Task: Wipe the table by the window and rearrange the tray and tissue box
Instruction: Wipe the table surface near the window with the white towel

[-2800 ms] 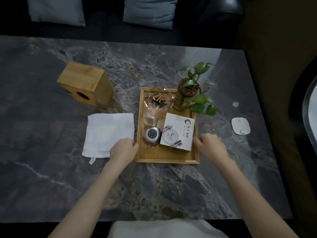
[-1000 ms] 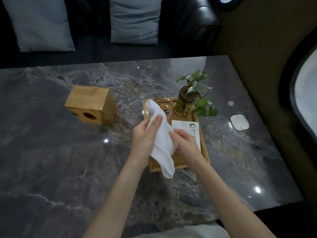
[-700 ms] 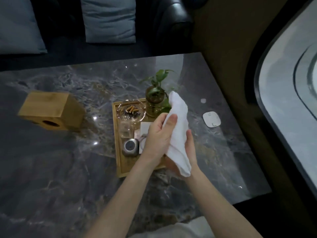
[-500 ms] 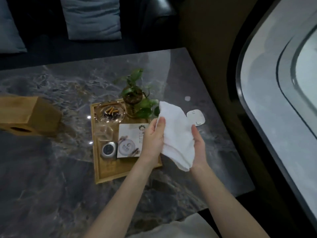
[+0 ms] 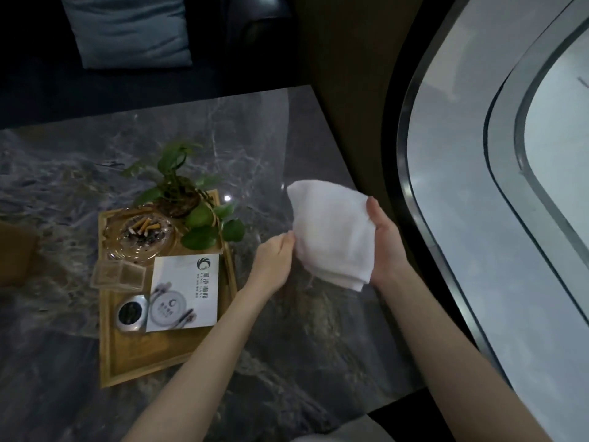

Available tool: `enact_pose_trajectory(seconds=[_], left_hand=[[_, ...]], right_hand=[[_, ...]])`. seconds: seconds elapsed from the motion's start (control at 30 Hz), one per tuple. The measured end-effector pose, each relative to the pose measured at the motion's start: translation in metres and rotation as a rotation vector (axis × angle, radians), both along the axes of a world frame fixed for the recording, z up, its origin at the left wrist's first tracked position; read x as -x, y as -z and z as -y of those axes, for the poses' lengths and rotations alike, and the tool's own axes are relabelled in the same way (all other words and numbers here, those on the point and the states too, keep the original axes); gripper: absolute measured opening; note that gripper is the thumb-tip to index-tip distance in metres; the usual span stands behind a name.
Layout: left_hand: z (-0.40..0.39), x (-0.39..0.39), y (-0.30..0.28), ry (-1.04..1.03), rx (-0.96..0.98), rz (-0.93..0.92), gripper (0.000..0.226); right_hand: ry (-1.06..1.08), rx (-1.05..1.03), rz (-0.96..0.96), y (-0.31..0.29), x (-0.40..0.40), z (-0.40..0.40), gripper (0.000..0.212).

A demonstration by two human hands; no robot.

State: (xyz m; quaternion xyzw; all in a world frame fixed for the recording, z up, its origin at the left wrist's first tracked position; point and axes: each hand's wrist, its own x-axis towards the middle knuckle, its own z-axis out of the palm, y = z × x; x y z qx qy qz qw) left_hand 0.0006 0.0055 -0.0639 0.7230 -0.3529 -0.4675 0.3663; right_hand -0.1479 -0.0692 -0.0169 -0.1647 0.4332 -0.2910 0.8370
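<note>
A folded white cloth is held above the right part of the dark marble table. My right hand grips its right side and my left hand pinches its left edge. Left of my hands lies the wooden tray with a glass ashtray full of cigarette butts, a small plant, a clear glass cup, a round metal tin and a white card. The wooden tissue box shows only as a corner at the left edge.
A large curved window runs along the right, close to the table's right edge. A dark sofa with a grey-blue cushion stands behind the table. A pale cloth on my lap lies at the bottom.
I let go of the tray, picked the cloth up off the table with both hands and carried it right, past the tray. The view swung right toward the window.
</note>
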Motion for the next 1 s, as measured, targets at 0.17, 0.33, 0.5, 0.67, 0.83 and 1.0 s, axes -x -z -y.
enact_pose_trajectory(seconds=[0.17, 0.33, 0.5, 0.67, 0.83, 1.0], left_hand=[[0.037, -0.006, 0.035, 0.012, 0.000, 0.576, 0.045], [0.047, -0.011, 0.072, 0.136, -0.195, 0.830, 0.062], [0.048, -0.008, 0.084, 0.110, -0.234, 0.936, 0.065], [0.050, -0.008, 0.085, 0.103, -0.236, 0.940, 0.069], [0.051, -0.009, 0.080, 0.098, -0.232, 0.943, 0.070], [0.052, -0.010, 0.079, 0.107, -0.257, 0.942, 0.071]], right_hand=[[-0.049, 0.213, -0.183, -0.024, -0.006, 0.053, 0.048], [-0.207, 0.583, -0.663, -0.034, -0.026, 0.095, 0.051], [-0.477, 0.962, -0.877, 0.003, -0.056, 0.115, 0.047], [-0.931, 1.070, -0.904, 0.081, -0.082, 0.097, 0.067], [-0.814, 1.369, -1.157, 0.111, -0.085, 0.080, 0.066], [-0.894, 1.409, -1.380, 0.130, -0.093, 0.076, 0.077]])
